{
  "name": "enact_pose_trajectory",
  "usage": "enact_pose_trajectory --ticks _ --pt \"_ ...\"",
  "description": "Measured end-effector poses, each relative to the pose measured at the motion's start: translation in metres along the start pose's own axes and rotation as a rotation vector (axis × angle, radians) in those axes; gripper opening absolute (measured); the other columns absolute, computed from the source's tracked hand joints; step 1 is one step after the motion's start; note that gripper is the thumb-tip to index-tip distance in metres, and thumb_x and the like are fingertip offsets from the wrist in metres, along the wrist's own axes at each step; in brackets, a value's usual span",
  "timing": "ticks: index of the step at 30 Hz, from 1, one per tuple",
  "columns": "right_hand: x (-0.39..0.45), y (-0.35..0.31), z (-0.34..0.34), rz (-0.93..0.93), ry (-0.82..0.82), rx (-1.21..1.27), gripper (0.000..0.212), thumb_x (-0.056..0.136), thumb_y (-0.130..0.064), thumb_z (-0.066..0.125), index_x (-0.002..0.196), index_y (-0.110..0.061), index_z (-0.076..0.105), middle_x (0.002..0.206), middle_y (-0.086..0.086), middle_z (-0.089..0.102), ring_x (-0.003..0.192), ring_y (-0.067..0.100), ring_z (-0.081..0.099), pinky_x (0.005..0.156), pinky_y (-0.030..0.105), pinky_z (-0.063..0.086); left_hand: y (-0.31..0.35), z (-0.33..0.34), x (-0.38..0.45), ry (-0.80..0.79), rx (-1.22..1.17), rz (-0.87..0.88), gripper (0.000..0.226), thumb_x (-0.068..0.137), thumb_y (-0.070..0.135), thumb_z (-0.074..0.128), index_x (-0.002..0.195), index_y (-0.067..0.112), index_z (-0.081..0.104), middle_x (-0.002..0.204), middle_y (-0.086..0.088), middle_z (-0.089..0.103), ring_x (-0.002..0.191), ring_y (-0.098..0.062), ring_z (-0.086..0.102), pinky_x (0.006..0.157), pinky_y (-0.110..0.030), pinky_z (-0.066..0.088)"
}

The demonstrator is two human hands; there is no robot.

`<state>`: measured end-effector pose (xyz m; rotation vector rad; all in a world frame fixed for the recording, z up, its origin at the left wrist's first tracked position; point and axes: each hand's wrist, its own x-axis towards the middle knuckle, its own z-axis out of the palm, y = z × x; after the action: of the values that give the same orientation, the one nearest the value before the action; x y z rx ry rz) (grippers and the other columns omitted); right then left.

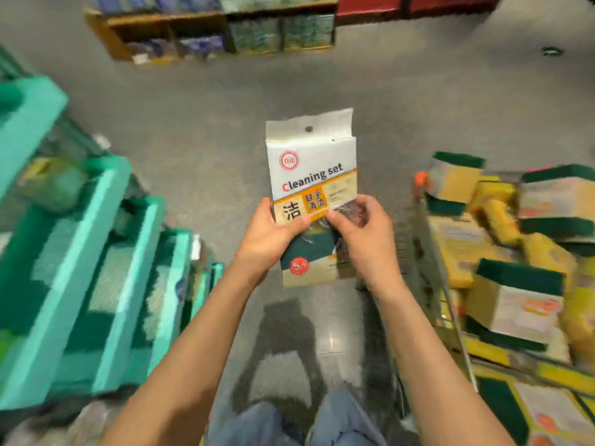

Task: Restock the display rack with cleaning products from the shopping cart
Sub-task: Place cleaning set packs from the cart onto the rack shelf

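while both hands hold one flat white-and-orange "cleaning set" packet over the floor, left hand and right hand pinching its middle, teal tiered display rack looks part stocked; wire shopping cart looks far from emptied, yellow-green sponge packs piled inside.

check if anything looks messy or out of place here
The yellow and green sponge packs lie jumbled at all angles in the shopping cart. The white cleaning set packet looks intact.
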<state>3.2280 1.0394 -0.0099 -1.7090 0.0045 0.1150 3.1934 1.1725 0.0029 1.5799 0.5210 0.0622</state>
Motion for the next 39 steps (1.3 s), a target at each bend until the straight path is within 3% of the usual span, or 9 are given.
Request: enact_pose_trajectory --ticks 3,7,14,19,23,26,30,35,39 --pt "-0.012 0.001 0.054 0.008 -0.16 -0.033 0.036 0.081 -0.01 0.069 0.115 -0.01 0.057 0.102 -0.004 0.063 0.085 -0.002 0.058 0.073 0.008 0.046 -0.02 -0.055 -0.01 0.125 -0.05 -0.036 0.049 0.076 -0.001 0.071 0.12 -0.001 0.05 0.113 -0.013 0.065 0.096 -0.021 0.064 0.086 -0.031 0.053" --pt "-0.03 0.01 0.102 -0.005 -0.291 -0.105 0.037 0.081 -0.007 0.068 0.115 -0.01 0.055 0.102 -0.005 0.06 0.084 -0.004 0.054 0.069 0.001 0.041 -0.049 -0.103 -0.023 0.27 -0.048 -0.083 0.039 0.079 -0.002 0.067 0.112 0.014 0.054 0.11 -0.007 0.066 0.096 -0.019 0.064 0.086 -0.032 0.052" --pt "-0.051 0.037 0.12 0.022 -0.315 -0.265 0.038 0.081 -0.006 0.067 0.117 -0.009 0.053 0.103 -0.004 0.057 0.095 0.006 0.051 0.084 0.018 0.042 -0.095 -0.113 -0.037 0.257 -0.087 -0.17 0.04 0.081 -0.001 0.067 0.118 0.01 0.056 0.115 -0.012 0.065 0.103 -0.024 0.064 0.09 -0.039 0.051" --pt "-0.04 0.068 0.13 0.062 -0.319 -0.303 0.037 0.082 -0.008 0.067 0.117 -0.009 0.054 0.104 -0.002 0.059 0.095 0.008 0.053 0.078 0.014 0.041 -0.124 -0.113 -0.022 0.242 -0.099 -0.252 0.037 0.081 0.001 0.067 0.114 0.014 0.055 0.109 -0.006 0.067 0.102 -0.024 0.064 0.089 -0.041 0.052" --pt "-0.02 0.084 0.154 0.111 -0.396 -0.284 0.033 0.083 -0.003 0.066 0.113 -0.008 0.054 0.096 -0.003 0.059 0.081 0.002 0.053 0.062 0.001 0.04 -0.144 -0.121 0.001 0.341 -0.095 -0.281 0.033 0.079 0.0 0.069 0.105 0.016 0.056 0.106 -0.009 0.067 0.099 -0.029 0.065 0.088 -0.048 0.052" --pt "0.003 0.098 0.177 0.111 -0.465 -0.285 0.03 0.082 -0.005 0.067 0.108 -0.012 0.054 0.101 -0.003 0.061 0.082 -0.002 0.055 0.071 0.005 0.044 -0.154 -0.133 0.027 0.391 -0.055 -0.32 0.031 0.078 0.006 0.071 0.098 0.025 0.057 0.11 -0.008 0.067 0.101 -0.026 0.064 0.09 -0.052 0.05" --pt "0.04 0.119 0.213 0.034 -0.553 -0.361 0.031 0.083 -0.014 0.067 0.112 -0.016 0.056 0.095 -0.013 0.055 0.082 -0.003 0.05 0.066 -0.001 0.036 -0.175 -0.148 0.063 0.433 -0.091 -0.271 0.057 0.067 0.024 0.077 0.119 0.014 0.057 0.113 -0.006 0.067 0.102 -0.022 0.065 0.089 -0.049 0.052" --pt "0.072 0.175 0.268 0.066 -0.653 -0.269 0.027 0.085 -0.01 0.063 0.108 -0.02 0.054 0.088 -0.022 0.053 0.076 -0.015 0.049 0.058 -0.004 0.035 -0.24 -0.177 0.113 0.477 -0.076 -0.184 0.046 0.067 0.02 0.076 0.11 0.018 0.061 0.103 -0.001 0.071 0.094 -0.015 0.068 0.083 -0.04 0.056" --pt "0.088 0.266 0.31 0.093 -0.695 -0.144 0.021 0.085 -0.011 0.065 0.099 -0.024 0.056 0.09 -0.016 0.061 0.078 -0.014 0.057 0.059 0.0 0.04 -0.327 -0.209 0.153 0.473 -0.073 -0.148 0.037 0.072 0.007 0.076 0.107 0.013 0.064 0.097 -0.001 0.073 0.09 -0.018 0.07 0.081 -0.04 0.057"
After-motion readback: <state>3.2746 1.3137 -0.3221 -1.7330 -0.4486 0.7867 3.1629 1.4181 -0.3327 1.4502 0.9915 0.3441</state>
